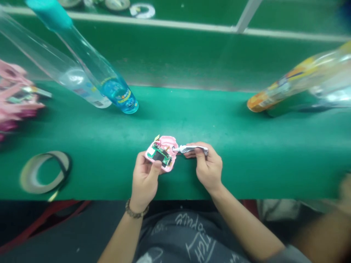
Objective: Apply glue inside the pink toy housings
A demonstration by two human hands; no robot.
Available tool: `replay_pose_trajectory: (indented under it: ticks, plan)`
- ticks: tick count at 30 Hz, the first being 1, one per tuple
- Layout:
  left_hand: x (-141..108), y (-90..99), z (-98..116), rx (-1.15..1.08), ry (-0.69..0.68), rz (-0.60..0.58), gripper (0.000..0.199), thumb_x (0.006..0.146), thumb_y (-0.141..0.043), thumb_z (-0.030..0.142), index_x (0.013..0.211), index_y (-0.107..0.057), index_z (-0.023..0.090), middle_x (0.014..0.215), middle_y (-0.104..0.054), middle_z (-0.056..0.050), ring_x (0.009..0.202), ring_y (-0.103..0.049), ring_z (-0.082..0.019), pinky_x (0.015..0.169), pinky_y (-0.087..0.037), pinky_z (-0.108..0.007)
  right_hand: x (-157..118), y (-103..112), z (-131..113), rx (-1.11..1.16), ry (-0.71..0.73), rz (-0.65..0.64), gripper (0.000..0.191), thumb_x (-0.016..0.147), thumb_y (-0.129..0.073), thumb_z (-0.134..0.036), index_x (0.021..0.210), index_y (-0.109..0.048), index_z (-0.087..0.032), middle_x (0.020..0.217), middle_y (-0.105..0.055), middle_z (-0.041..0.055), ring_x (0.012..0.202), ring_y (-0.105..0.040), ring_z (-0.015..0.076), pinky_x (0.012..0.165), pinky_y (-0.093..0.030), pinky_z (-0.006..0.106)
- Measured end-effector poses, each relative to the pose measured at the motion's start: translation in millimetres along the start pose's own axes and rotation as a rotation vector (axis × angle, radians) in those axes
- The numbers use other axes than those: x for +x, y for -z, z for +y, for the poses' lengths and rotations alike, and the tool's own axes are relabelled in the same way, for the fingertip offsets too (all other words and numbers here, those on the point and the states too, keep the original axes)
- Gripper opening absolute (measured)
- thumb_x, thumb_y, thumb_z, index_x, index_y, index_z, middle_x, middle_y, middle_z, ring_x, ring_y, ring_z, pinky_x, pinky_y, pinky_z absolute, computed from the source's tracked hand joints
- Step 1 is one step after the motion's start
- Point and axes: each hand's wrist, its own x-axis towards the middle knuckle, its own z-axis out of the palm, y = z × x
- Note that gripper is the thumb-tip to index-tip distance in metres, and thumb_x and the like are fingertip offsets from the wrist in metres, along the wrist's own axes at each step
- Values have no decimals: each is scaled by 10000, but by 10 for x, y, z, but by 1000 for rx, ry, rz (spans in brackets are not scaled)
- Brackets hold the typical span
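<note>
My left hand (146,179) holds a pink plastic shell (170,141) from below left, its thumb over the near edge. Inside the shell lie a green circuit board (166,160), a dark rectangular part and thin wires. A white tube with a narrow nozzle (186,148) is gripped between the thumb and fingers of my right hand (208,166). The nozzle tip points left and reaches the right side of the shell's inside; whether it touches is too small to tell.
Bottles stand at the back left, one of them blue (120,95), and an orange-labelled bottle (276,91) at the back right. Pink parts (16,96) and a tape roll (45,172) lie left on the green table (246,160). A blurred arm of another person shows at right.
</note>
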Motion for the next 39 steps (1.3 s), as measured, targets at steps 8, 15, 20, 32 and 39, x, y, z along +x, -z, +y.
replay_pose_trajectory:
  ticks: [8, 15, 20, 32, 39]
  plan:
    - [5, 4, -11, 35, -27, 0, 267, 916, -604, 337, 1164, -511, 306, 1311, -642, 50, 1307, -496, -326, 673, -601, -354, -11, 25, -14, -54, 32, -11, 184, 965, -537, -327, 995, -697, -241, 936, -753, 19, 730, -725, 151, 718, -646, 331]
    - [11, 22, -22, 27, -18, -13, 240, 934, -600, 400, 1130, -527, 282, 1327, -628, 39, 1253, -558, -338, 717, -612, -365, 2, 52, -61, 56, -15, 93, 170, 958, -557, -333, 994, -679, -221, 871, -745, 16, 705, -720, 150, 706, -641, 326]
    - [16, 13, 18, -74, -29, -29, 298, 912, -640, 429, 1099, -530, 225, 1188, -670, -63, 1042, -691, -281, 729, -656, -387, 30, 67, -69, 141, -68, 85, 190, 930, -598, -378, 970, -666, -205, 849, -739, 25, 665, -711, 151, 658, -637, 319]
    - [-68, -127, 62, -25, -23, 89, 381, 830, -716, 482, 1034, -521, 227, 1073, -675, -70, 757, -721, -210, 575, -631, -312, -339, -257, -150, -59, 188, 137, 208, 894, -634, -267, 1087, -695, -318, 1063, -748, 20, 867, -739, 248, 797, -638, 431]
    - [-98, -173, 71, -81, -59, 77, 421, 812, -752, 403, 1093, -490, 231, 1195, -630, -80, 814, -724, -203, 551, -613, -228, -379, -264, -126, -103, 189, 106, 232, 925, -585, -294, 1099, -665, -425, 1108, -736, -4, 998, -716, 286, 921, -599, 505]
